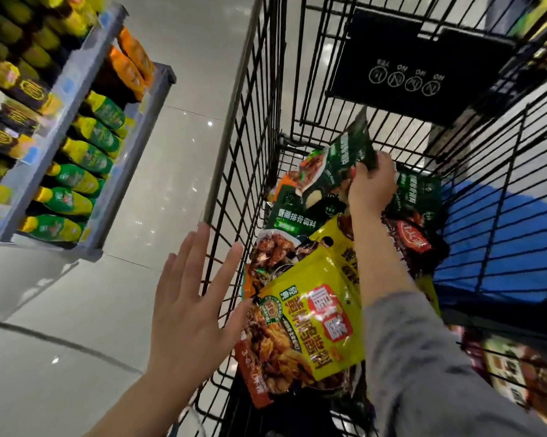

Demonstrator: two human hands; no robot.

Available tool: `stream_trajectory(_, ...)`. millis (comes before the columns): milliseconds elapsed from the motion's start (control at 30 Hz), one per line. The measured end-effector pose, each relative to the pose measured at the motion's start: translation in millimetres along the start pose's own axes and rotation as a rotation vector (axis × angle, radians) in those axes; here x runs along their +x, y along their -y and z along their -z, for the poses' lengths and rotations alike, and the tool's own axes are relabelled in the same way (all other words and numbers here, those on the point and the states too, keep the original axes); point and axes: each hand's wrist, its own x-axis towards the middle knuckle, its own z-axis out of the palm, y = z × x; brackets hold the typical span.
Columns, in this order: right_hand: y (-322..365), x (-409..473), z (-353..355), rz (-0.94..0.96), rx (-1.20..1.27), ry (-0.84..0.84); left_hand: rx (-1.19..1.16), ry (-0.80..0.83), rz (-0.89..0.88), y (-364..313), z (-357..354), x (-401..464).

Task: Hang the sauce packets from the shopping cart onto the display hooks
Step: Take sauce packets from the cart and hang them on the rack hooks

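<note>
The right hand (371, 181) reaches down into the black wire shopping cart (253, 171) and pinches a dark green sauce packet (338, 159) by its edge, fingers curled round it. The packet is lifted off the heap and tilted, its long axis running from about seven o'clock up to one o'clock, with the narrow sealed end pointing up toward the black child-seat flap (420, 64) at the far end of the cart. The printed dish picture sits at the packet's low end, at about nine o'clock from the hand; most of the packet lies to the hand's ten o'clock, and the gripped edge is right against the fingers.

Beneath the grey sleeve (423, 357) lies a heap of more packets: a big yellow sauce packet (316, 320) at six o'clock from the hand, another green packet (294, 216) flat at eight o'clock, and a further green one (420, 190) just beside the wrist at three o'clock.

The left hand (190, 304) hangs outside the cart's left wall, fingers spread and straight, holding nothing, its fingertips near the wire side. Off at ten o'clock stands a grey shelf (76, 127) stocked with green and yellow bottles (86, 152).
</note>
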Motion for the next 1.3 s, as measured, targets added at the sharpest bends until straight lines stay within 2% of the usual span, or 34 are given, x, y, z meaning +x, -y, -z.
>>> stream_trajectory(100,18,-37,61,0.225,0.018,0.058,-0.008,0.003,0.005,0,0,2)
stream_trajectory(200,29,-70,129,0.444,-0.08,0.117,0.013,0.011,-0.019,1,0,2)
stream_trajectory(300,39,-106,191,0.545,-0.189,0.15,0.106,0.034,-0.108,0,3,3)
stream_trajectory(367,39,-133,219,0.455,-0.114,0.172,0.16,0.056,-0.177,-2,6,4)
stream_trajectory(467,17,-163,243,0.229,-0.027,0.18,0.164,0.06,-0.19,-3,8,3)
stream_trajectory(533,-11,-170,246,0.046,-0.08,0.182,0.176,0.062,-0.203,-3,8,3)
stream_trajectory(567,-28,-169,244,-0.021,-0.181,0.211,0.187,0.061,-0.213,-3,8,3)
stream_trajectory(600,-45,-167,239,-0.034,-0.362,0.262,0.198,0.059,-0.225,-3,7,3)
stream_trajectory(667,-78,-158,221,0.067,-0.772,0.379,0.21,0.052,-0.241,-4,7,2)
stream_trajectory(767,-119,-130,179,0.156,-1.023,0.558,0.206,0.044,-0.256,-3,7,3)
stream_trajectory(1000,-188,-68,135,0.033,-1.1,0.935,0.205,-0.006,-0.297,-2,2,4)
stream_trajectory(1100,-193,-59,140,0.084,-1.151,0.917,0.202,0.0,-0.307,0,0,3)
stream_trajectory(1300,-196,-64,147,0.054,-1.021,0.857,0.187,0.0,-0.28,-1,1,2)
